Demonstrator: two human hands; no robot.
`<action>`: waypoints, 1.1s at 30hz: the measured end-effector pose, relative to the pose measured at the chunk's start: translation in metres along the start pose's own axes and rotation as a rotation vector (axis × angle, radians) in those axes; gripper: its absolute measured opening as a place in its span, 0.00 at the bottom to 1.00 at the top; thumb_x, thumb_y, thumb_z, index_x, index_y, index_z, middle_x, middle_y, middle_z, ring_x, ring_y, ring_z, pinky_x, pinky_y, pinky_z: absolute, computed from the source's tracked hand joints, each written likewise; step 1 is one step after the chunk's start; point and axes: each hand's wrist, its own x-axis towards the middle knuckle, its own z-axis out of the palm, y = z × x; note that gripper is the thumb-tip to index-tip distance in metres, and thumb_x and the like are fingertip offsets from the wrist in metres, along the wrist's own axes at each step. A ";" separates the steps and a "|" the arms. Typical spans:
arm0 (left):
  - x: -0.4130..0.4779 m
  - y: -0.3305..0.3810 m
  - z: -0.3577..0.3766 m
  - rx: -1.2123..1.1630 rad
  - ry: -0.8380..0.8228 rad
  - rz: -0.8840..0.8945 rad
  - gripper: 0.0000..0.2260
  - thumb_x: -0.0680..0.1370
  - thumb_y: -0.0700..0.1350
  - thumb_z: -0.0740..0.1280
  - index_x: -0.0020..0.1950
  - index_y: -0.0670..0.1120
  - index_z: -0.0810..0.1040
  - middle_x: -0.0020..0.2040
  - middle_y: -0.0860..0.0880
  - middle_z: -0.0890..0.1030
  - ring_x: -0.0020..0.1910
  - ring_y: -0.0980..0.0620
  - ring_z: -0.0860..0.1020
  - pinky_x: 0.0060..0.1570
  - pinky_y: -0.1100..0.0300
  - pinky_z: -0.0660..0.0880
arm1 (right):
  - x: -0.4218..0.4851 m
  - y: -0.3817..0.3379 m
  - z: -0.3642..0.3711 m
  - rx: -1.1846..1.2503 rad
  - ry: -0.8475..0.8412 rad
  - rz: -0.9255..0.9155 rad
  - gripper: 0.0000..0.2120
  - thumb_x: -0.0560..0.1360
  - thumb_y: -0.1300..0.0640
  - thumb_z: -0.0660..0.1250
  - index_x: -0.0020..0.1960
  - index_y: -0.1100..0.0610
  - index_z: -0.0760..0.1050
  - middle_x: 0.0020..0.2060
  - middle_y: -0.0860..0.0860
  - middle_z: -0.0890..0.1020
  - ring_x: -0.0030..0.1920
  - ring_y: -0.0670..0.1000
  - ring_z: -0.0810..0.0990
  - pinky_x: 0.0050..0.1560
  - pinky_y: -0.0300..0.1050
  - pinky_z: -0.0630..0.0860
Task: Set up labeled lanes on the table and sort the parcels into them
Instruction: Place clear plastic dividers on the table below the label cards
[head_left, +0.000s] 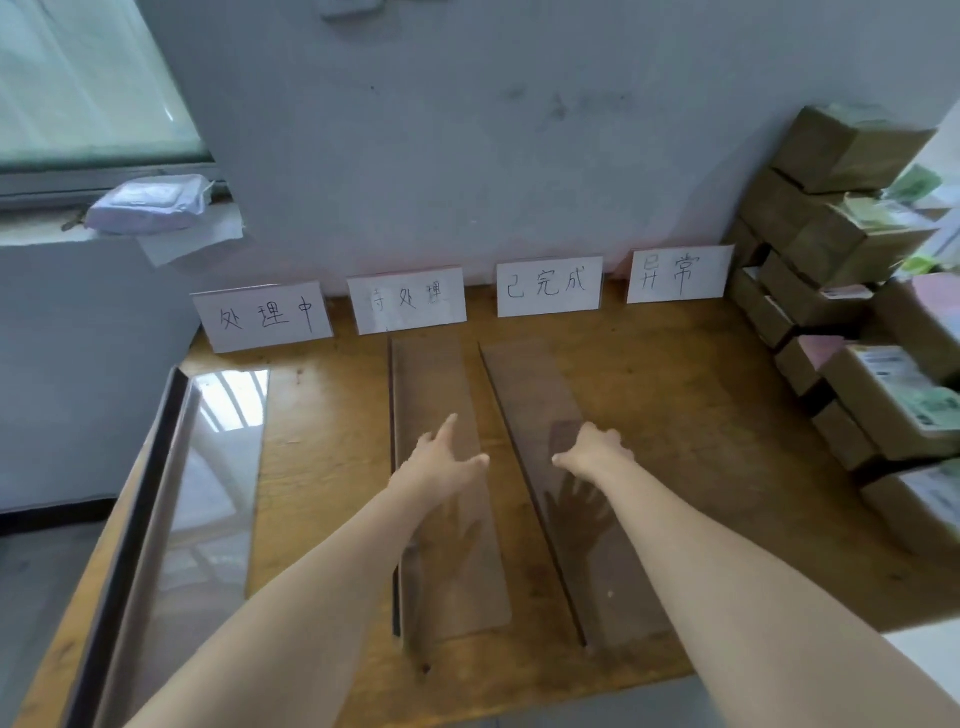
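Recorder: Forearms are seen nearest the lens, both stretched toward the 已完成 card (549, 286). Grip to be logged?

Checker: Nothing is gripped. The left hand (444, 457) is held open, forefinger straight and thumb spread, over the left clear divider (431, 374), which is laid lengthwise in front of that card and slightly to its left. The right hand (592, 452) is spread over the right clear divider (524, 384), laid straight in front of the card. Its fingers are foreshortened, but splayed fingers are mirrored in the plastic beneath. Contact with either strip cannot be told.

Recorder: Noted. Both strips are laid on the wooden table (675, 415), side by side. Other lane markers?

Checker: Four handwritten cards are propped against the wall (467, 156). The 待处理 card (408, 301) is stood just left of the 已完成 card, the 处理中 card (262, 317) further left, and the 异常 card (678, 274) just right. A third clear angled sheet (218, 467) is laid well to the left, along the table edge, with glare on it.

Recorder: Parcels?

Checker: Brown parcels (831, 249) are stacked well to the right of the 已完成 card, beyond the 异常 card, several with printed labels. A white packet (148, 202) is set on the sill far to the upper left.
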 end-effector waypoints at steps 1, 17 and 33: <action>0.003 0.004 0.006 0.020 -0.008 0.001 0.34 0.78 0.59 0.62 0.78 0.57 0.47 0.78 0.45 0.53 0.69 0.41 0.69 0.63 0.49 0.71 | 0.002 0.004 0.003 -0.024 -0.010 -0.042 0.36 0.76 0.42 0.65 0.77 0.53 0.55 0.74 0.57 0.60 0.70 0.62 0.65 0.66 0.57 0.69; 0.016 0.035 0.066 0.206 0.133 0.046 0.21 0.80 0.55 0.59 0.70 0.47 0.67 0.66 0.46 0.72 0.63 0.44 0.72 0.55 0.52 0.71 | 0.040 0.039 0.007 0.002 0.050 -0.078 0.23 0.80 0.52 0.62 0.73 0.56 0.64 0.72 0.57 0.60 0.70 0.63 0.64 0.64 0.57 0.69; 0.034 0.041 0.078 -0.475 -0.039 -0.210 0.15 0.78 0.42 0.68 0.63 0.43 0.71 0.54 0.43 0.78 0.43 0.45 0.82 0.31 0.54 0.81 | 0.044 0.057 -0.009 0.247 0.101 -0.338 0.09 0.78 0.55 0.64 0.42 0.59 0.75 0.37 0.55 0.80 0.39 0.54 0.78 0.40 0.46 0.73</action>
